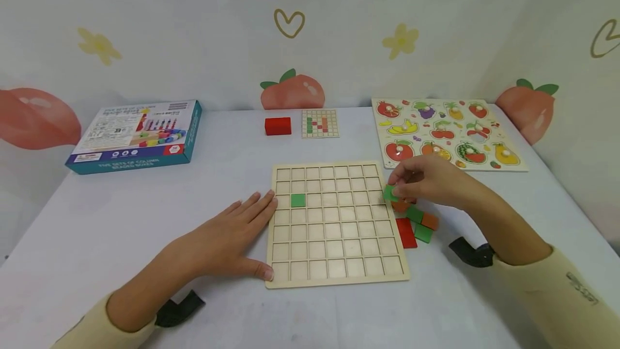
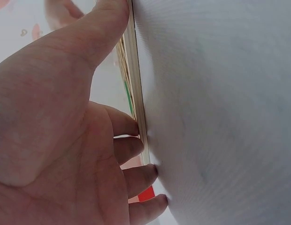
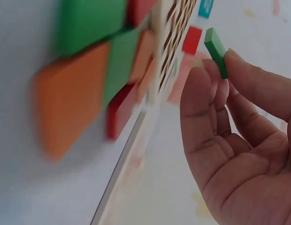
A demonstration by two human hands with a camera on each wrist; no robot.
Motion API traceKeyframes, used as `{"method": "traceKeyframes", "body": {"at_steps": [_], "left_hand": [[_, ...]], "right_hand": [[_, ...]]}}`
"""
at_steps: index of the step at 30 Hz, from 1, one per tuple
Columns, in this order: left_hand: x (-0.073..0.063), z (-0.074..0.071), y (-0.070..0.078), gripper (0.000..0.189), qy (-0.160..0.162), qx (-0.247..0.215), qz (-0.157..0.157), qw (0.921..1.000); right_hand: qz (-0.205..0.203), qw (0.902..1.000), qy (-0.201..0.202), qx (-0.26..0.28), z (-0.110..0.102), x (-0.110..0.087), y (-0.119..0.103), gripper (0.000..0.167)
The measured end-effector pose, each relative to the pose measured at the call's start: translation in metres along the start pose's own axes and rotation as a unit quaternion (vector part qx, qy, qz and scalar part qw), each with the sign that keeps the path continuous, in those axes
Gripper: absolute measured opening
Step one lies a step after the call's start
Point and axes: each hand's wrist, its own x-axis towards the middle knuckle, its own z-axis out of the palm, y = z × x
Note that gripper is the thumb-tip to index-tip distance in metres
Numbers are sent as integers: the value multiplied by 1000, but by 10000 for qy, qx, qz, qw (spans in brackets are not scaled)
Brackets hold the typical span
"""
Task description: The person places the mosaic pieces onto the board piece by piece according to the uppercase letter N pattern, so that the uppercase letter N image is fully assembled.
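Observation:
A square wooden grid board [image 1: 336,226] lies flat on the white table, with one green tile [image 1: 297,200] in a cell near its upper left. My left hand [image 1: 220,241] rests at the board's left edge, fingers straight and thumb at the lower corner. Between thumb and fingers my right hand [image 1: 428,182] pinches a small green square tile [image 3: 217,51], held up over the board's right edge. Below that hand, loose tiles lie beside the board: a red tile [image 1: 406,232], an orange tile [image 1: 429,222] and several more green, orange and red ones.
Behind the board stand a red block [image 1: 278,126] and a small pattern card [image 1: 320,124] printed with a coloured grid. A fruit puzzle board [image 1: 448,133] lies at the back right. At the back left is a flat toy box [image 1: 135,136]. A printed cloth hangs behind.

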Motion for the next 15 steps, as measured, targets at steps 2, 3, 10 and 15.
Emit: {"method": "traceKeyframes", "body": {"at_steps": [2,3,10,15], "left_hand": [[0,0,0,126,-7,-6,1,10000],[0,0,0,126,-9,-6,-1,10000],[0,0,0,126,3,-51,14,10000],[0,0,-1,126,10,-51,24,10000]], "right_hand": [[-85,9999,-50,-125,4,6,-8,12],[-125,9998,-89,-145,6,9,-12,10],[-456,9969,-628,147,25,31,-33,6],[-674,9932,-927,178,37,46,-46,4]]}}
